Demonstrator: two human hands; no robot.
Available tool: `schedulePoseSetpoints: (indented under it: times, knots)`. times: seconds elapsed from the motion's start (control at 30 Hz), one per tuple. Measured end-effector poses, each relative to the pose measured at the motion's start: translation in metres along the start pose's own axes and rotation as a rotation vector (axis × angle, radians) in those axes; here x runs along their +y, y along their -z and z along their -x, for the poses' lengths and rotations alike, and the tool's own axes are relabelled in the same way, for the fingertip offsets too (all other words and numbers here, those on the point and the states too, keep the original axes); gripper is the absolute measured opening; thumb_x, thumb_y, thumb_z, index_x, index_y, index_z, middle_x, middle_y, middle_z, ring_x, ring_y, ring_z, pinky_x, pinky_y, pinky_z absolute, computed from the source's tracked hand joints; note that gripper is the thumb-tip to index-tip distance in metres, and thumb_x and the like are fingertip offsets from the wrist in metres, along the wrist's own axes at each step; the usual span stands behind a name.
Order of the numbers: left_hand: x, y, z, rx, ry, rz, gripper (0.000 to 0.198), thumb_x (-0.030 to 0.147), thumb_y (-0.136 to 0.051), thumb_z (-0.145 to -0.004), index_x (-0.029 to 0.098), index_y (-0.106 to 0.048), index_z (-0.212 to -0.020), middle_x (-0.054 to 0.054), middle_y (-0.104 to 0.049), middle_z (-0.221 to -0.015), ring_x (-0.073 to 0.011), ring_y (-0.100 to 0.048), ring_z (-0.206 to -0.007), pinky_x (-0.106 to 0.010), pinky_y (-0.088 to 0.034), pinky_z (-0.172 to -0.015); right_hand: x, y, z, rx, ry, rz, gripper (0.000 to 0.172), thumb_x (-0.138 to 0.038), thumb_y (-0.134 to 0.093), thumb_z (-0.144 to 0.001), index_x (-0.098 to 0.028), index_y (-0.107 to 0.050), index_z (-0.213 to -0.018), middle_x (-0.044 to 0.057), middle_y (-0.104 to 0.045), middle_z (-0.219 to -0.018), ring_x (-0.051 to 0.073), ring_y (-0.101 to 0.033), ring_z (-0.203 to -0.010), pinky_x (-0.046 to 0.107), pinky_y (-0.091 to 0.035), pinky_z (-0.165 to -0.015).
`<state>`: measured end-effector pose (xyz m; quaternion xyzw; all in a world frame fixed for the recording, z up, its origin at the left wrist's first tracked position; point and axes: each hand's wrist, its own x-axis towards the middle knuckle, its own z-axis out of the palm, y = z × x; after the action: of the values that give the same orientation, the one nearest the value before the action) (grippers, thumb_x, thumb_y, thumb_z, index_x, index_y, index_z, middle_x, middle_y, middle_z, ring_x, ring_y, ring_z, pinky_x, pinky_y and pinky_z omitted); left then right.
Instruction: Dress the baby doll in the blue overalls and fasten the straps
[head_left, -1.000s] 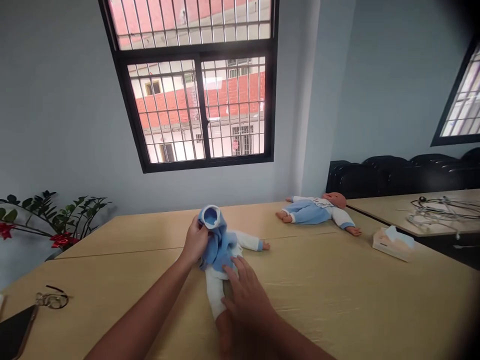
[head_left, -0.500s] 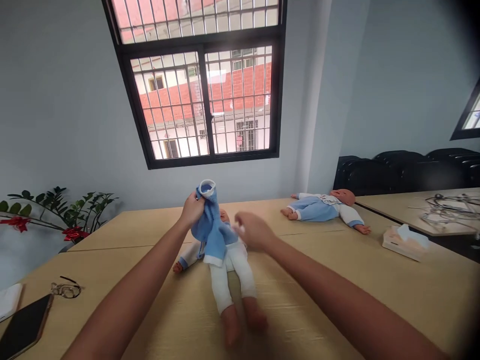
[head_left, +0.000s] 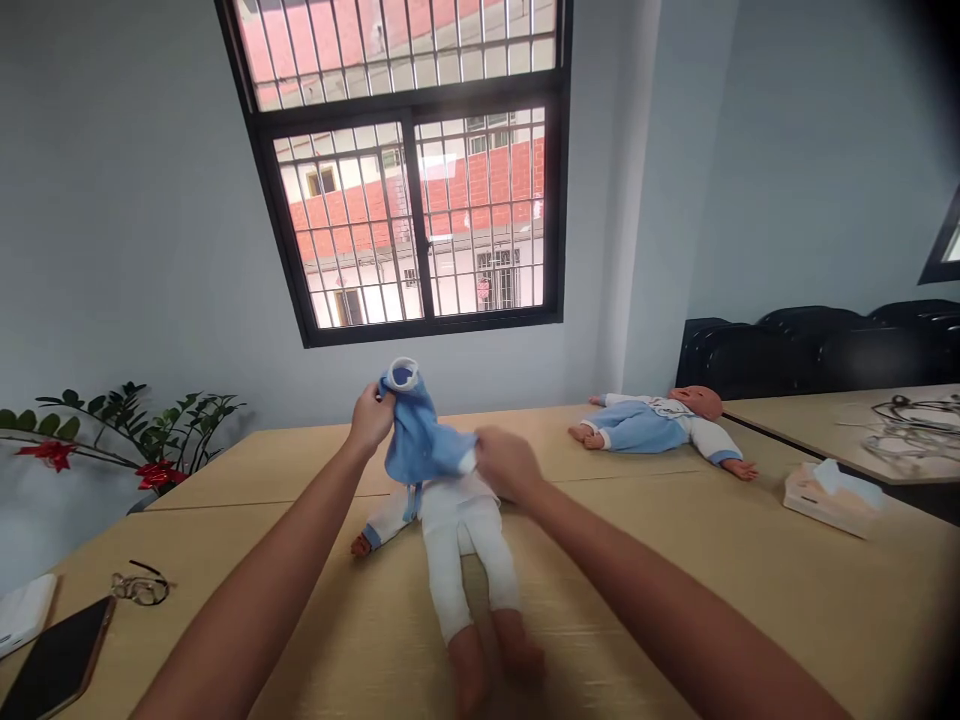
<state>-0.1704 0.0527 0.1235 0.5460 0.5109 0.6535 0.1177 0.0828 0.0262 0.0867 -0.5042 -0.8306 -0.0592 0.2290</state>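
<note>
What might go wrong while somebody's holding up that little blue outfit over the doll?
The blue garment is spread between the left hand and the right hand, so a hard tug might stretch it. Its dangling strip hangs by the doll and might snag on its arm. The glasses look close to the left forearm and might get bumped.
</note>
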Motion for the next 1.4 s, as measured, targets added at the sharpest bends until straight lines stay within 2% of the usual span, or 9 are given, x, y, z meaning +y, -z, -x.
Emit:
schedulePoseSetpoints:
  times: [0.2, 0.37, 0.47, 0.57, 0.7, 0.83, 0.97, 1.17, 1.4]
  knots:
    - [0.015, 0.043, 0.026, -0.001, -0.216, -0.003, 0.031, 0.047, -0.063, -0.086, 0.019, -0.064, -0.098, -0.005, -0.067, -0.094, -0.0228, -0.062, -0.092, -0.032, -0.05, -0.085, 0.055, 0.074, 0.014, 0.144, 0.132, -0.027, 0.029, -0.018, -0.038, -0.097, -0.019, -0.066, -0.102, 0.009, -0.069, -0.103, 0.022, -0.061, -0.093, 0.03, -0.04, -0.074]
    - [0.0, 0.071, 0.138, -0.662, -0.458, -0.131, 0.013, 0.032, -0.059, -0.093, 0.026, -0.068, -0.101, -0.01, -0.069, -0.118, -0.0272, -0.061, -0.114, -0.041, -0.05, -0.102, 0.068, 0.058, 0.118, -0.105, 0.305, 0.012, 0.024, -0.02, -0.044, -0.097, -0.023, -0.067, -0.099, 0.008, -0.068, -0.095, 0.023, -0.063, -0.088, 0.032, -0.041, -0.072]
    - [-0.001, 0.081, 0.197, -1.077, -0.367, -0.203, 0.025, 0.026, -0.049, -0.099, 0.034, -0.071, -0.107, -0.006, -0.069, -0.122, -0.0253, -0.061, -0.119, -0.042, -0.047, -0.107, 0.067, 0.042, 0.172, -0.356, 0.344, -0.053, 0.023, -0.019, -0.046, -0.096, -0.027, -0.067, -0.093, 0.006, -0.071, -0.093, 0.022, -0.066, -0.085, 0.031, -0.042, -0.069]
    - [-0.005, 0.086, 0.217, -1.254, -0.221, -0.197, 0.032, 0.025, -0.06, -0.091, 0.036, -0.067, -0.12, -0.003, -0.059, -0.144, -0.0286, -0.051, -0.136, -0.045, -0.041, -0.116, 0.061, 0.036, 0.188, -0.521, 0.301, -0.135, 0.021, -0.016, -0.052, -0.091, -0.027, -0.066, -0.081, 0.003, -0.072, -0.085, 0.02, -0.067, -0.076, 0.029, -0.041, -0.065]
    - [-0.031, 0.064, 0.188, -1.08, -0.154, -0.131, 0.034, 0.026, -0.057, -0.089, 0.029, -0.066, -0.121, -0.005, -0.052, -0.153, -0.0313, -0.045, -0.143, -0.047, -0.037, -0.12, 0.05, 0.018, 0.141, -0.466, 0.248, -0.249, 0.02, -0.025, -0.051, -0.095, -0.024, -0.068, -0.084, 0.002, -0.071, -0.085, 0.019, -0.064, -0.078, 0.028, -0.042, -0.068]
    - [-0.068, 0.01, 0.148, -0.729, -0.122, -0.279, 0.055, 0.041, -0.061, -0.09, 0.022, -0.054, -0.142, -0.013, -0.053, -0.152, -0.0326, -0.047, -0.14, -0.048, -0.036, -0.119, 0.032, -0.034, 0.066, -0.232, 0.266, -0.349, 0.031, -0.032, -0.051, -0.1, -0.019, -0.065, -0.124, 0.012, -0.068, -0.126, 0.025, -0.059, -0.116, 0.036, -0.043, -0.098]
    - [-0.091, -0.025, 0.132, -0.767, -0.132, -0.353, 0.063, 0.053, -0.066, -0.087, 0.02, -0.058, -0.14, -0.013, -0.064, -0.137, -0.0326, -0.057, -0.125, -0.045, -0.044, -0.108, 0.015, -0.08, 0.023, -0.225, 0.253, -0.284, 0.029, -0.037, -0.053, -0.101, -0.013, -0.07, -0.108, 0.015, -0.069, -0.119, 0.026, -0.058, -0.115, 0.037, -0.039, -0.101]
    - [-0.097, -0.016, 0.135, -0.742, -0.16, -0.293, 0.028, 0.049, -0.065, -0.089, 0.021, -0.069, -0.087, -0.005, -0.071, -0.095, -0.0236, -0.061, -0.097, -0.037, -0.048, -0.093, 0.016, -0.09, 0.016, -0.241, 0.284, -0.319, 0.02, -0.029, -0.058, -0.099, -0.014, -0.069, -0.106, 0.009, -0.072, -0.101, 0.021, -0.062, -0.097, 0.031, -0.042, -0.087]
    - [-0.087, 0.004, 0.152, -0.654, -0.021, -0.143, 0.042, 0.047, -0.073, -0.085, 0.021, -0.062, -0.117, -0.007, -0.067, -0.113, -0.0227, -0.06, -0.103, -0.034, -0.048, -0.093, 0.01, -0.07, 0.015, -0.2, 0.5, -0.433, 0.017, -0.033, -0.063, -0.095, -0.018, -0.071, -0.095, 0.009, -0.072, -0.097, 0.025, -0.061, -0.097, 0.037, -0.042, -0.092]
